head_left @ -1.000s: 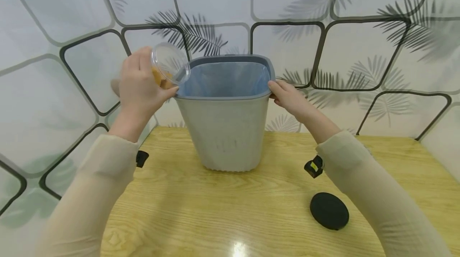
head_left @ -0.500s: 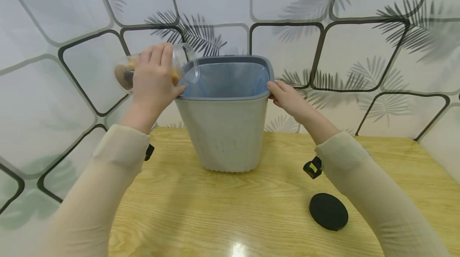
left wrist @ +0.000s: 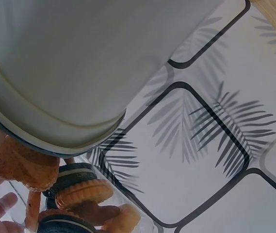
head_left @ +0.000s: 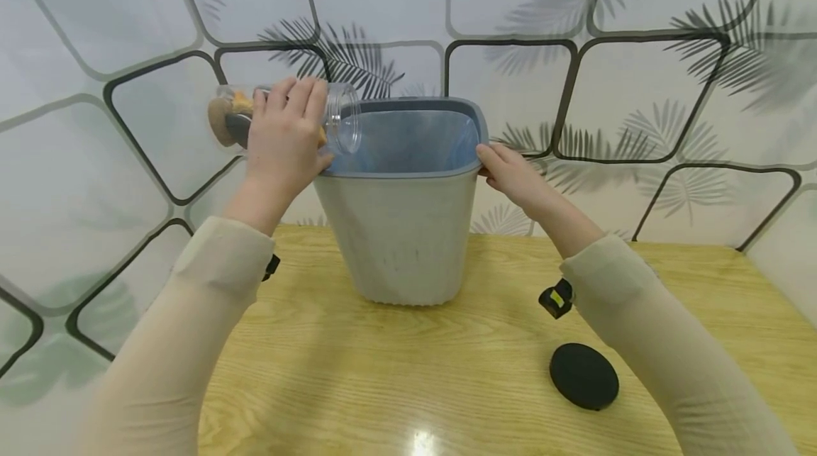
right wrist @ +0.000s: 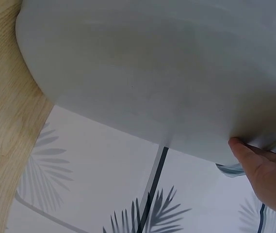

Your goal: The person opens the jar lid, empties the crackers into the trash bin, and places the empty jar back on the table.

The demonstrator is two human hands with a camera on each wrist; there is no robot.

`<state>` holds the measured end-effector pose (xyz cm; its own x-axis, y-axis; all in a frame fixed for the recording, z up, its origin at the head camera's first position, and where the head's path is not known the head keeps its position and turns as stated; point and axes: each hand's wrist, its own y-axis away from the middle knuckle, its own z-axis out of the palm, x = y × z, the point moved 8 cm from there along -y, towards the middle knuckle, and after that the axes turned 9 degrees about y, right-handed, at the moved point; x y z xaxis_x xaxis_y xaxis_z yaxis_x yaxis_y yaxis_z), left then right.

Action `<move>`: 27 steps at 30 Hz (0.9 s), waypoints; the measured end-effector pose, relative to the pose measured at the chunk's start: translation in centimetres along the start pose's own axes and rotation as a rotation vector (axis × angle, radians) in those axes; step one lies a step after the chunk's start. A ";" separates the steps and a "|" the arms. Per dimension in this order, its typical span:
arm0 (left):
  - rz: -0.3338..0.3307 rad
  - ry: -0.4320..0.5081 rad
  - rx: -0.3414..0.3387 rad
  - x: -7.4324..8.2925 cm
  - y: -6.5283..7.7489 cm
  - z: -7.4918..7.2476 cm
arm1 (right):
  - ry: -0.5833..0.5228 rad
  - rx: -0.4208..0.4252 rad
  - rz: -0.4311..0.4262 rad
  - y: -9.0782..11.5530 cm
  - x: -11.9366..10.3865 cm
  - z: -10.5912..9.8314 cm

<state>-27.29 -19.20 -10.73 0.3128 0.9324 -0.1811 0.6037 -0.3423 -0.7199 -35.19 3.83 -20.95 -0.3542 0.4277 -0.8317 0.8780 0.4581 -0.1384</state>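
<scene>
My left hand [head_left: 284, 137] grips a clear plastic jar [head_left: 345, 115] lying nearly level, its mouth over the left rim of a trash bin [head_left: 398, 236]. Inside the jar, sandwich cookies [left wrist: 82, 191] and brown and orange biscuit pieces show; the left wrist view has them close up, below the bin's rim. The bin is pale grey with a blue-grey rim and a bluish liner inside; its bottom is hidden. My right hand [head_left: 513, 176] holds the bin's right rim, thumb on top and fingers underneath. Part of this hand [right wrist: 268, 177] appears against the bin wall in the right wrist view.
A round black lid [head_left: 584, 376] lies on the wooden table [head_left: 383, 378] at the right front. Behind and to the left stands a wall covering [head_left: 510, 94] with leaf and line patterns. A small black device [head_left: 557, 298] sits at the right wrist.
My left hand has moved right with the jar, bringing its mouth further over the bin's rim and tipping it from facing me to nearly level. The right hand and bin stay put.
</scene>
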 end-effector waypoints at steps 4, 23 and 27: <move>0.022 -0.037 -0.044 0.3 -0.2 0.2 | -0.004 -0.002 0.002 0.0 0.0 0.1; 0.130 -0.121 -0.256 1.8 -1.2 1.2 | -0.009 0.000 -0.007 -0.1 -0.1 0.1; 0.136 -0.125 -0.267 1.9 -1.2 1.3 | -0.012 0.005 -0.007 -0.2 0.0 0.1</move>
<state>-28.41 -16.87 -11.07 0.3213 0.8774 -0.3562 0.7388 -0.4676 -0.4854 -35.33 3.66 -20.94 -0.3563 0.4154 -0.8369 0.8773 0.4571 -0.1466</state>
